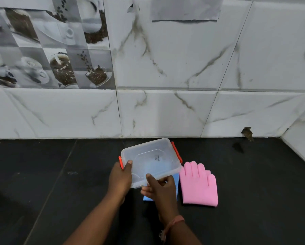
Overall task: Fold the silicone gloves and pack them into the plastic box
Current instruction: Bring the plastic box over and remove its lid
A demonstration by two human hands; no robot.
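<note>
- Clear plastic box (150, 160) with orange clips (176, 152) sits tilted on the dark counter (50, 174), its long axis running from near left to far right.
- The left hand (120, 177) grips the box's left end, thumb over the rim.
- The right hand (161, 189) pinches its near edge.
- A pink silicone glove (198, 184) lies flat just right of the box, fingers pointing away towards the marble-tiled wall (166, 68).
- A blue glove (174, 184) lies partly hidden beneath the box and right hand.

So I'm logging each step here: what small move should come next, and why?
Probably lift the plastic box aside. The left hand and right hand both grip it, and it covers the blue glove, which can't be folded underneath. The pink glove lies free beside it on the dark counter.
</note>
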